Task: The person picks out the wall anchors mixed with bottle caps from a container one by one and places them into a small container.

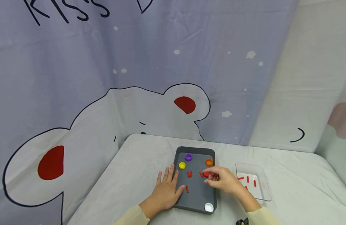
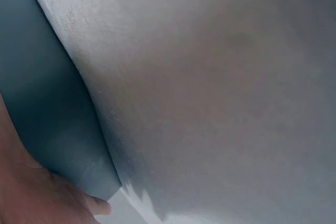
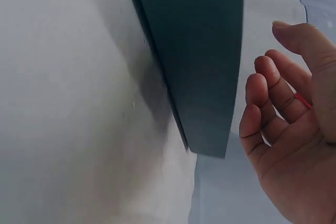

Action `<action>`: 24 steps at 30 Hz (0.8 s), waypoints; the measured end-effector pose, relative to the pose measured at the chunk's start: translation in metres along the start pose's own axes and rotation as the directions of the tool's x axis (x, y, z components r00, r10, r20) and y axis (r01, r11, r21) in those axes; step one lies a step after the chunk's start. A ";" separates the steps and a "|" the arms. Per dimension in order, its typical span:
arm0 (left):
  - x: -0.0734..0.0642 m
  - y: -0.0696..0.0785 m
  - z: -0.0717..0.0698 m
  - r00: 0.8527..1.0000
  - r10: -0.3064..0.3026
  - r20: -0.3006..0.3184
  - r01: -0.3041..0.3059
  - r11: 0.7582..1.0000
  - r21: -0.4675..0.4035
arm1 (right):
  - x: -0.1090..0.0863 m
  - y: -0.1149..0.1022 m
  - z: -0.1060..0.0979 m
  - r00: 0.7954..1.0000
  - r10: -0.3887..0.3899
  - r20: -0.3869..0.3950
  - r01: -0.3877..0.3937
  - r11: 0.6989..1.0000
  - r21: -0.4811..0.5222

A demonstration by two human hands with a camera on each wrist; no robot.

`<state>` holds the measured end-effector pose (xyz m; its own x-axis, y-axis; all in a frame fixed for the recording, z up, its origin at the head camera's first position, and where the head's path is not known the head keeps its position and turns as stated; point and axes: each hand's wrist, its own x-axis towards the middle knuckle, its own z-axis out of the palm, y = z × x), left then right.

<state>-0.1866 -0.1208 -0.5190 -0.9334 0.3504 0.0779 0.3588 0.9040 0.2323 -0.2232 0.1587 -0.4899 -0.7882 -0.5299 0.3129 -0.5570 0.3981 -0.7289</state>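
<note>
1. Your left hand (image 1: 167, 190) lies flat, fingers straight and slightly spread, across the left edge of the grey tray (image 1: 196, 200). It holds nothing. Judging by the pose, the palm's weight pins the tray so it cannot slide on the cloth-covered table (image 1: 127, 175).

2. Your right hand (image 1: 222, 180) is over the tray's right side, at about three o'clock from the tray's middle. Its fingers curl loosely, and their tips are at a red cap (image 1: 206, 174); from the head view alone you cannot tell whether they pinch it or only touch it.

3. In the right wrist view a thin red stick (image 3: 303, 100) sits between your curled fingers (image 3: 273, 95), so that hand is carrying a stick, probably kept tucked away to leave the fingertips free.

4. Loose red sticks (image 1: 189, 174) lie on the tray floor near its middle, with one more (image 1: 187, 188) beside your left thumb.

5. Other caps sit round the tray: purple (image 1: 188, 157) at twelve o'clock, orange (image 1: 208, 162) at about two, yellow (image 1: 182, 165) at about ten, and a white one (image 1: 208, 207) in the near right corner at five.

6. A clear shallow dish (image 1: 267, 187) sits on the table just beside the tray, at three o'clock from it, with several more red sticks inside, within easy reach of your right hand.
</note>
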 end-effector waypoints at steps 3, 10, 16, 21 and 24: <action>0.000 0.001 -0.002 1.000 -0.011 0.015 0.011 1.000 0.006 | 0.005 -0.001 0.007 0.999 -0.016 0.036 0.016 1.000 -0.004; 0.000 -0.001 0.001 1.000 -0.011 0.020 0.010 1.000 0.021 | 0.013 -0.005 0.022 0.995 -0.023 0.097 0.029 0.998 -0.060; 0.000 0.000 0.000 1.000 -0.005 0.015 0.005 1.000 0.025 | 0.022 -0.007 0.030 0.982 0.022 0.188 0.001 0.993 -0.122; 0.000 0.000 0.000 1.000 -0.005 0.015 0.005 0.999 0.037 | 0.030 -0.009 0.037 0.967 0.038 0.252 0.005 0.986 -0.168; 0.000 0.000 0.001 1.000 -0.006 0.010 0.006 0.999 0.051 | 0.033 -0.009 0.042 0.960 0.053 0.275 -0.001 0.982 -0.189</action>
<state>-0.1872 -0.1207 -0.5203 -0.9354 0.3473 0.0669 0.3537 0.9172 0.1835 -0.2335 0.1062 -0.4986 -0.7143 -0.6935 0.0936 -0.5958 0.5326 -0.6011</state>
